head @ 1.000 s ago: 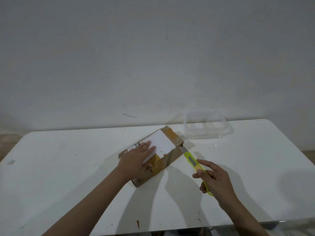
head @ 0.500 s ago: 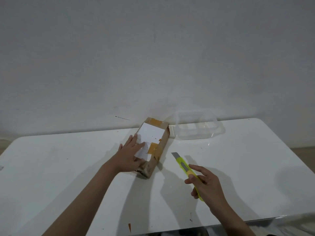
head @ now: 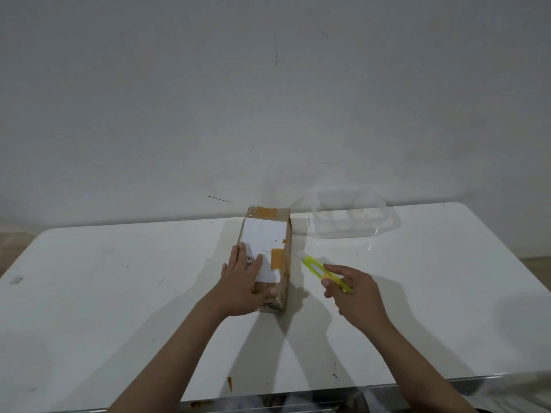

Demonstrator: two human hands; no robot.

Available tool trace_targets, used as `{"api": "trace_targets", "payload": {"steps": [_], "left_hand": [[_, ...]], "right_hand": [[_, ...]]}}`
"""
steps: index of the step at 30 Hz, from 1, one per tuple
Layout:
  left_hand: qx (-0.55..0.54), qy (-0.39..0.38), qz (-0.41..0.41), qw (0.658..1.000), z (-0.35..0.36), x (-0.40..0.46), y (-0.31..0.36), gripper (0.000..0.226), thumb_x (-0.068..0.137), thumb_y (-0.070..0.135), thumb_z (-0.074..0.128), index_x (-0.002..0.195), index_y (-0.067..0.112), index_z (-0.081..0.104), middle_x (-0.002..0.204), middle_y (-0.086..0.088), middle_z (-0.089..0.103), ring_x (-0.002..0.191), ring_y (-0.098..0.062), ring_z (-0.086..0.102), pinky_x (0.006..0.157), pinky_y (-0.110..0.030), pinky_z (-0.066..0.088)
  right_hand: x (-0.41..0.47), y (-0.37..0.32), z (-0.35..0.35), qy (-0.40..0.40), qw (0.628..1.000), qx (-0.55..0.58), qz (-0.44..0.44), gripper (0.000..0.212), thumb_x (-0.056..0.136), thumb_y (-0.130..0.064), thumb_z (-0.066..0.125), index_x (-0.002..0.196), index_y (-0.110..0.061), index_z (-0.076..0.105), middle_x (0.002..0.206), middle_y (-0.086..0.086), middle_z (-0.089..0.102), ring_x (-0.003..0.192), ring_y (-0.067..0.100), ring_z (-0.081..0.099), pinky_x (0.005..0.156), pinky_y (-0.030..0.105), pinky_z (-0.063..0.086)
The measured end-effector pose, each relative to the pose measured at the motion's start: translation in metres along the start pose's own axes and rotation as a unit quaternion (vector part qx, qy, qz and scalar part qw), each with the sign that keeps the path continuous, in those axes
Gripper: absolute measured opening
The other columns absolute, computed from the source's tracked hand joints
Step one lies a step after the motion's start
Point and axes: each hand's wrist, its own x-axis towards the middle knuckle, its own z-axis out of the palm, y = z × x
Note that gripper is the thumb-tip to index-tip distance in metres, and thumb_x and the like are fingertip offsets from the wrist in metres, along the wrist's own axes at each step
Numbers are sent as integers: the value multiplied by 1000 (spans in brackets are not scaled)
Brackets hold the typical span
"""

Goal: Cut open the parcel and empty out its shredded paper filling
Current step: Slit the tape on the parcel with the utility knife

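**Me:** Holding the cardboard parcel (head: 268, 234) down with my left hand (head: 243, 281), palm flat on its near end. Fingers straight and spread across the white shipping label (head: 264, 242), thumb lying along the near edge of the box. No curl, no pinch: a flat press only.

**Observer:** Position of the parcel?

**Me:** Lying long-side down on the white table (head: 104, 293), roughly centre, its long axis pointing away from me toward the wall (head: 268, 99). Far end sits close to the table's back edge. Orange tape patches visible: one on the far end of the top, one on the top near the right edge, just past my fingertips. Box looks sealed; no filling visible.

**Observer:** Right hand?

**Me:** My right hand (head: 354, 293) grips a yellow-green utility knife (head: 323, 272). Index finger lies along the top of the handle, thumb underneath, remaining fingers curled behind. Knife points up and to the left, toward the parcel's right side. Pale tip shows at the front end; tip near the box wall but apart from it. Whether hand or knife touches the table, cannot tell.

**Observer:** Other items?

**Me:** Clear plastic container (head: 351, 219) at the back right, just beside the parcel's far end. Small orange scrap (head: 229, 383) near the table's front edge, between my forearms.
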Motion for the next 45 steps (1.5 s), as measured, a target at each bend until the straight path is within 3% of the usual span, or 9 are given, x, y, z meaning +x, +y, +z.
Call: {"api": "trace_targets", "payload": {"steps": [15, 19, 22, 31, 40, 45], "left_hand": [[19, 38, 2, 999, 5, -5, 1, 86, 87, 65, 38, 150, 20, 0, 153, -13, -27, 139, -24, -31, 115, -45, -5], [12, 31, -1, 999, 5, -4, -1, 96, 77, 78, 28, 150, 21, 2, 154, -12, -25, 139, -24, -30, 115, -44, -4], [-4, 27, 2, 1000, 4, -4, -2, 121, 53, 95, 8, 150, 22, 1, 154, -11, -26, 139, -22, -31, 115, -43, -5], [-13, 27, 6, 1000, 4, -3, -5, 133, 41, 98, -4, 150, 22, 1, 154, -11, -26, 138, -22, -31, 115, -44, -5], [-13, 28, 6, 999, 6, -1, -4, 133, 42, 99, -3, 150, 21, 2, 153, -12, -27, 138, -23, -33, 115, -45, -6], [-7, 31, 3, 1000, 6, -2, -3, 115, 57, 87, 12, 150, 21, 2, 153, -11, -28, 138, -23, -33, 115, -44, -6]], "right_hand": [[21, -2, 25, -6, 1000, 2, 7, 22, 90, -15, 59, 109, -25, 65, 86, 6, 71, 57, -1, 65, 46, 18, 44], [20, -3, 28, -3, 1000, 1, -1, 22, 90, -14, 59, 108, -25, 66, 86, 5, 71, 58, -1, 65, 45, 15, 43], [20, -4, 27, -8, 1000, 4, 1, 21, 90, -14, 59, 107, -25, 65, 80, 4, 71, 54, -2, 63, 43, 15, 42], [20, -7, 23, -34, 999, -5, 2, 22, 90, -13, 59, 110, -21, 65, 71, 10, 69, 40, 0, 54, 39, 18, 41], [14, -3, 21, -50, 999, -17, 5, 20, 90, -16, 60, 109, -20, 66, 65, 11, 68, 34, 3, 46, 41, 22, 41], [15, -6, 21, -62, 998, -20, 2, 21, 89, -17, 61, 109, -21, 67, 63, 9, 67, 34, 4, 45, 41, 23, 41]]}}
